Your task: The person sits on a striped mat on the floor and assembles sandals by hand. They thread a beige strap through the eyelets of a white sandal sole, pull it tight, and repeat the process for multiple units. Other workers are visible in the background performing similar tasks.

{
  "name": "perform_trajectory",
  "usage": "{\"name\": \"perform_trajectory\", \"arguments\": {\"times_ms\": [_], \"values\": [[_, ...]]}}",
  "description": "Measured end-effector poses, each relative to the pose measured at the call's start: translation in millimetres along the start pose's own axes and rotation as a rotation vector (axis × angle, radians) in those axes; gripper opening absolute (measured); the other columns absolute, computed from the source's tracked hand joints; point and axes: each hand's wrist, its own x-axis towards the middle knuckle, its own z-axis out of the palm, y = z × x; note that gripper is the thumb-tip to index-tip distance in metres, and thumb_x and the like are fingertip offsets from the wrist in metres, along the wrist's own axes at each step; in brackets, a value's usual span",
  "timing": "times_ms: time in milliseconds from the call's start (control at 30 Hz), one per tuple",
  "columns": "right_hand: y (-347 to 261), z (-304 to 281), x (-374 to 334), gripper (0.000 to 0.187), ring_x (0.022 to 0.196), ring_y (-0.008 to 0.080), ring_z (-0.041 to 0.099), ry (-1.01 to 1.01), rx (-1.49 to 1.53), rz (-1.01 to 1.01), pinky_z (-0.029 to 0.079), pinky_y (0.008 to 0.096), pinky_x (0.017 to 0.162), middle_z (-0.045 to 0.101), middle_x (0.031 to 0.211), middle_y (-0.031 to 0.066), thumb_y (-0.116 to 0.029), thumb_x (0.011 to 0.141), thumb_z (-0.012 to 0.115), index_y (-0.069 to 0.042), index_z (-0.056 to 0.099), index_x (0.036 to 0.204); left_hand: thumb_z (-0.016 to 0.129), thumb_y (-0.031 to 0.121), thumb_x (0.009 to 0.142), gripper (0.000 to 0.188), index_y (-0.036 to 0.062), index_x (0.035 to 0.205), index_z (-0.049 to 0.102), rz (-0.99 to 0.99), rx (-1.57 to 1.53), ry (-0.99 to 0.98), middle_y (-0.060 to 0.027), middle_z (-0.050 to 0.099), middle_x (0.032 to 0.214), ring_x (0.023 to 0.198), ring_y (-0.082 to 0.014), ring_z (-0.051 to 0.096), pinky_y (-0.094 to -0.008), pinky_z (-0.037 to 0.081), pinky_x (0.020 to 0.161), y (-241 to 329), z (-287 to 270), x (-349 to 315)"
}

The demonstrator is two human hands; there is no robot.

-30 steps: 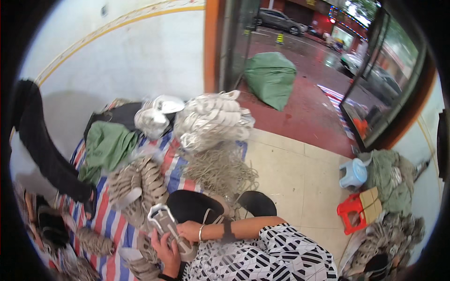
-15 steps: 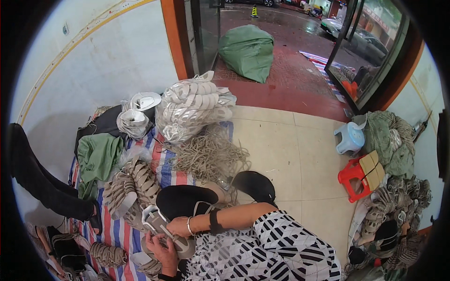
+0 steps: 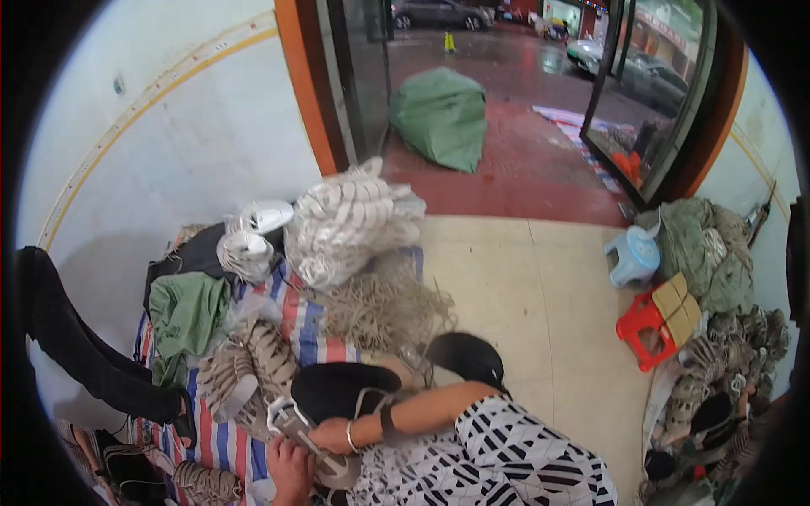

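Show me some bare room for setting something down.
Pale tiles lie bare between the string heap and the red stool, up to the red threshold. Shoe parts crowd the striped sheet, leaving narrow strips, as beside the left hand.

Left grip (image 3: 289,465) with bent fingers (image 3: 297,453), right grip (image 3: 331,435) curled just beside it, right forearm (image 3: 434,410) slanting leftward

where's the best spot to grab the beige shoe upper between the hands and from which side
Probably its two long edges, coming from left and right: the shoe upper is elongated and lies slanted, its white-edged end pointing away toward the upper left, so side grips leave that end free. The left hand and right hand sit on opposite sides of it.
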Motion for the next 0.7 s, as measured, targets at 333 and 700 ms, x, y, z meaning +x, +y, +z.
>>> {"name": "perform_trajectory", "arguments": {"times_ms": [333,700], "values": [[5.0,15.7,8.1,0.013,0.084,0.0372,0.064,-0.019,-0.198,-0.027,0.049,0.0461,0.071,0.064,0.081,0.0223,-0.014,0.081,0.056,-0.004,0.057,0.088,0.061,0.029,0.074,0.02,0.0106,0.075,0.069,0.086,0.292,-0.297,-0.0061,0.063,0.082,0.089,-0.0271,0.054,-0.0483,0.034,0.093,7.5,-3.8,30.0],[23.6,42.9,15.6,0.019,0.078,0.0361,0.065,-0.007,-0.118,0.087,0.051,0.0426,0.065,0.064,0.079,0.0194,-0.009,0.075,0.063,-0.001,0.053,0.089,0.062,0.03,0.069,0.02,0.012,0.074,0.07,-0.022,0.076,-0.304,-0.0047,0.063,0.086,0.093,-0.0291,0.052,-0.0457,0.036,0.086,7.7,-7.4,31.8]]}}
